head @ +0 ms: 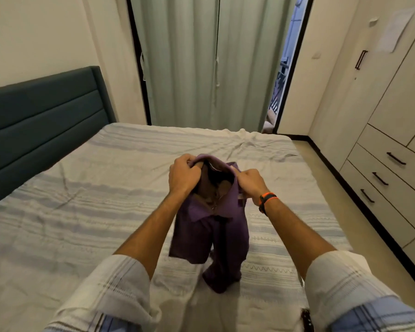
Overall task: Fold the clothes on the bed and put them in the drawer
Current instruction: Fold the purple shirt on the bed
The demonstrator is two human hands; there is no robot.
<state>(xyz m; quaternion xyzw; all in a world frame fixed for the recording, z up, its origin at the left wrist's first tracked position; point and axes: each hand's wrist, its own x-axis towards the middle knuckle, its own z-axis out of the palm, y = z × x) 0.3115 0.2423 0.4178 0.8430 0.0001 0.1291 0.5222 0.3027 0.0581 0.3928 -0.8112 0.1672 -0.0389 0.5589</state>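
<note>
A purple collared shirt (209,236) hangs above the bed (82,212), its lower end bunched on the striped sheet. My left hand (183,174) grips the shirt's top edge on the left. My right hand (250,183) pinches the top edge on the right, an orange and black band on that wrist. Between the two hands the neck opening gapes dark. The collar folds out halfway down the front. The drawers (381,178) stand shut in the white wardrobe at the right, each with a black handle.
A dark teal headboard (41,121) lines the bed's left side. Pale green curtains (201,61) hang beyond the bed's far end, with an open doorway strip (283,73) beside them. A narrow floor strip (321,161) runs between bed and wardrobe.
</note>
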